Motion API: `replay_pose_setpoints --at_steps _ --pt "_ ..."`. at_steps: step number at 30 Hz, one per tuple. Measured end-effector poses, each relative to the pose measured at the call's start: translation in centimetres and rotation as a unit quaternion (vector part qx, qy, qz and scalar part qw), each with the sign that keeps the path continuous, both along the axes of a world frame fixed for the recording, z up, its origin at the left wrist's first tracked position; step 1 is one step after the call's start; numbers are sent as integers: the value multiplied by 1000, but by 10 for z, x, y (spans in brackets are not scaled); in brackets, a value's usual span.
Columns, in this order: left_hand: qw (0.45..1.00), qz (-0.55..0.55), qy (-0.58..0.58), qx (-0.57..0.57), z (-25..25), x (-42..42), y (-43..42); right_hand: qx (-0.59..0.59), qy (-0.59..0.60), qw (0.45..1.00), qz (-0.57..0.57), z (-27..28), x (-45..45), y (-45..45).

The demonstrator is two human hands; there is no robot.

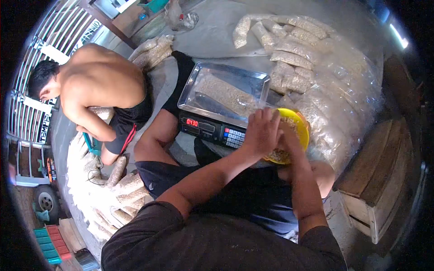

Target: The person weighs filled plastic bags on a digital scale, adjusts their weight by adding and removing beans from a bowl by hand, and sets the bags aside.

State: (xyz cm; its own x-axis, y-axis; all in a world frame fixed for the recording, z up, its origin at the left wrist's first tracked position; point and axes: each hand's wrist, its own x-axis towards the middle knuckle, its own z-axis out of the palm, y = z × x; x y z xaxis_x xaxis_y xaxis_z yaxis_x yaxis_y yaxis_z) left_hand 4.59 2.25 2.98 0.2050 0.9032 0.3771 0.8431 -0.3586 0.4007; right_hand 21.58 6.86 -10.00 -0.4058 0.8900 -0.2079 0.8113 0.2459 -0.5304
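Observation:
A digital scale [205, 128] with a red lit display stands in front of my legs. On its metal tray [190, 95] lies a long clear bag of pale grains [226, 95]. My left hand [262, 131] is over the left rim of a yellow bowl [305, 131], close to the end of the bag. Inside the bowl, which holds loose pale grains, is my right hand [289, 137], partly behind the left one. The fingers of both hands overlap and are blurred, so what they hold cannot be made out.
Many filled bags [294, 58] lie on the floor at the back right, some under clear plastic. A co-worker [101, 81] sits bent over at the left, beside more filled bags [129, 189]. A wooden box [373, 167] stands at the right.

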Motion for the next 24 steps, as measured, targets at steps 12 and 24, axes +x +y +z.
replay_pose_setpoints --at_steps 12,24 --pt "978 55 -194 -50 -22 -35 8 -120 220 963 -97 19 11 13" --pt "987 2 -141 -82 -42 -17 -5 -431 578 650 -239 78 -8 -8"
